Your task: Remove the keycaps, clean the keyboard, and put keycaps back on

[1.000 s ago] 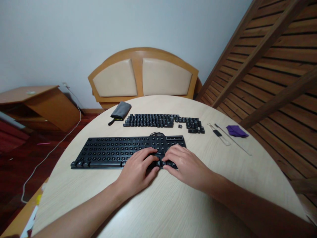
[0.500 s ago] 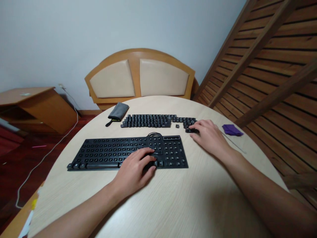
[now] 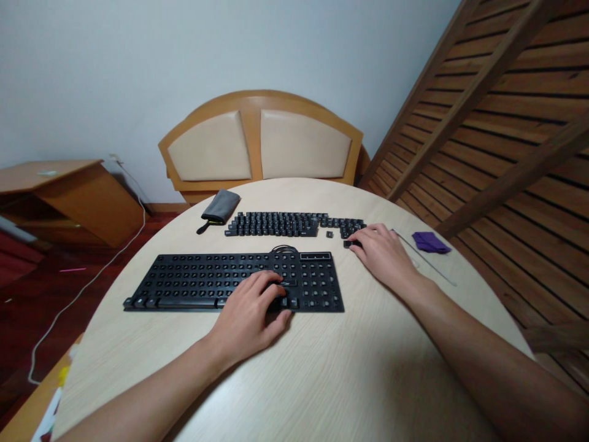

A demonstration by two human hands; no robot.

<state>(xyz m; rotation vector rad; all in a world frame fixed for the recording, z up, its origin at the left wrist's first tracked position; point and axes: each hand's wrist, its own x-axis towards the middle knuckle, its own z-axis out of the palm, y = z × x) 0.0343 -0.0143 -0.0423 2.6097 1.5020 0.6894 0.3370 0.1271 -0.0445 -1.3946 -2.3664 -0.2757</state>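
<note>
A black keyboard [image 3: 184, 282] lies on the round table, most of its keycaps off and the key switches bare. Several wide keycaps, one a long space bar [image 3: 186, 304], sit along its front row. My left hand [image 3: 251, 310] grips the keyboard right of the middle, with fingers curled on top and the thumb at the front edge. Loose black keycaps [image 3: 276, 224] stand in rows behind the keyboard. At the right end of these rows, my right hand [image 3: 384, 255] has its thumb and index finger closed on a black keycap [image 3: 348, 244], partly hidden by the fingers.
A single small keycap [image 3: 329, 234] lies apart from the rows. A grey pouch [image 3: 222, 206] is at the back left. On the right are a purple cloth [image 3: 431, 242] and a thin metal rod [image 3: 427, 261]. A slatted wooden screen [image 3: 497, 123] leans beyond the table.
The keyboard has slid slightly left and away under my left hand. My right hand has shifted a little left, its fingers drawing together at the keycap.
</note>
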